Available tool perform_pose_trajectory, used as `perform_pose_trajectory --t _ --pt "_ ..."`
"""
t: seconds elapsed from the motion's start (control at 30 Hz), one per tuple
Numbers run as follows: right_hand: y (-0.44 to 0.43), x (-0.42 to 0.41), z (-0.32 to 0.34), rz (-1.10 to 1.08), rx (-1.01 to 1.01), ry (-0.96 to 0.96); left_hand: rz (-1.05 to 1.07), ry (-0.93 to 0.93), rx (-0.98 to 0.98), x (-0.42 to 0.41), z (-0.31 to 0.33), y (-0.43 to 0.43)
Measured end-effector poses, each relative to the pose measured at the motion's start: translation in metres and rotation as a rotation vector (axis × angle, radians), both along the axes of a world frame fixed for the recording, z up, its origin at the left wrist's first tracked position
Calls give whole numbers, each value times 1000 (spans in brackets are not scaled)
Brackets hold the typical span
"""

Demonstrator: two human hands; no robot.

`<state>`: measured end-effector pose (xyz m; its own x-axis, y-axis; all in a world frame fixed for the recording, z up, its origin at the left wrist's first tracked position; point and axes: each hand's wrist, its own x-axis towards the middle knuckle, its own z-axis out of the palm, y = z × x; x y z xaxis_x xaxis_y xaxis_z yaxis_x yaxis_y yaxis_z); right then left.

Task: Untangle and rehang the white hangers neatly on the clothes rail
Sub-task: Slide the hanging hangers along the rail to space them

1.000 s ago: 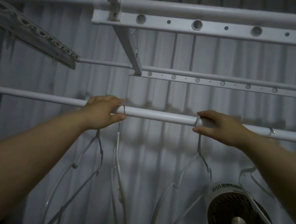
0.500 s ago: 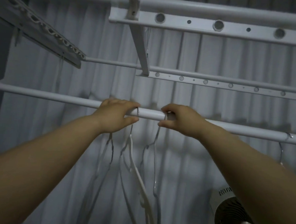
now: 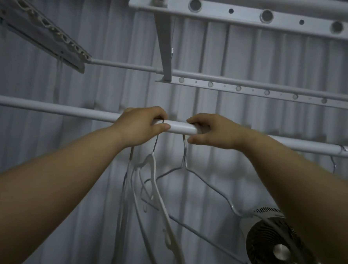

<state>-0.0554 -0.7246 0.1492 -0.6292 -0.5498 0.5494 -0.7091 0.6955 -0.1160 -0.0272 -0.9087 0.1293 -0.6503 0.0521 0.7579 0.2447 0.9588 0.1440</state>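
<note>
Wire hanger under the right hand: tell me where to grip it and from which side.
Pinch the wire hanger at its twisted neck, just under the rail, coming from the front below the right hand. The neck hangs bare there, while the white hangers crowd its shoulder on the left hand's side.

One wide-angle camera, worn on the person's head, is looking forward and tilting up from just below the clothes rail (image 3: 48, 107), facing the pleated white curtain (image 3: 29, 78) behind it. It is sitting close: both forearms are reaching in from the lower corners, with the left hand (image 3: 143, 126) and right hand (image 3: 216, 132) curling over the rail at mid-frame. A fan (image 3: 274, 246) is showing at bottom right.
</note>
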Motion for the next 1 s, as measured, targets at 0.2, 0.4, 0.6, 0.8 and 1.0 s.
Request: perform_pose_trajectory --t 0.2,0.4,0.6,0.8,1.0 --pt "-5 -3 -5 -71 -5 84 -31 12 5 -6 -1 -4" --pt "-11 0 -22 -155 -152 212 -60 23 11 -6 -3 -11" --pt "-3 14 -58 -133 -385 412 -66 57 33 -8 -8 -15" --pt "-6 14 -61 -158 -248 376 -82 66 35 -6 -11 -20" --pt "43 28 -51 -325 -147 445 -97 100 3 0 -5 -8"
